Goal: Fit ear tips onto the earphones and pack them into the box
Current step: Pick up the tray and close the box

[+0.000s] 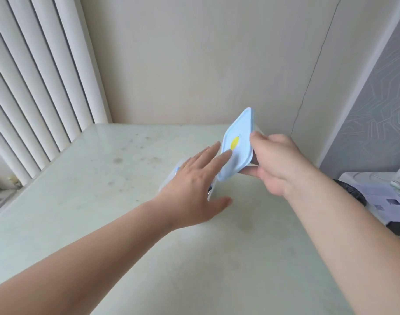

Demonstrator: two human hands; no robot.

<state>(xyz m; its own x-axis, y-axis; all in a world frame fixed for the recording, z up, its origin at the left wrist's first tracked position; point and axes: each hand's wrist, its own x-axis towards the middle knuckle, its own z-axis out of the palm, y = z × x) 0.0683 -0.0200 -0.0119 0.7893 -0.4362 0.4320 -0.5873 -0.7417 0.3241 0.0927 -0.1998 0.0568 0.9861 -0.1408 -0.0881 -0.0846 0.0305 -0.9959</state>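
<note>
Your right hand [278, 164] is gripping the light blue lid [238, 155]: thumb on its right edge, a finger curled under its lower edge, the other fingers hidden behind it. The lid is off the box, up in the air and tilted steeply on edge, its top face turned toward your left side, with a yellow oval label [234, 142] near the middle of that face. Your left hand [194, 185] is flat, palm down, fingers straight and spread, holding nothing. It lies over the clear plastic box [170, 178], which sits on the table [103, 212] just left of the lid; can't tell whether the palm actually presses on the box or only hovers over it. One left fingertip touches the lid's blue face just below the label. The box is mostly covered by that hand; only its left wall and a strip of its right edge show. A small blue bit shows at its far-left edge and a dark bit at its right edge, both too small to identify, so I can't tell you whether the earphones are in there. The table is pale green glass with faint smudges. Vertical blinds [35, 87] on the left, a plain wall [194, 64] behind with a thin cable [312, 71] running down it, printed papers [380, 201] on a surface at far right.
</note>
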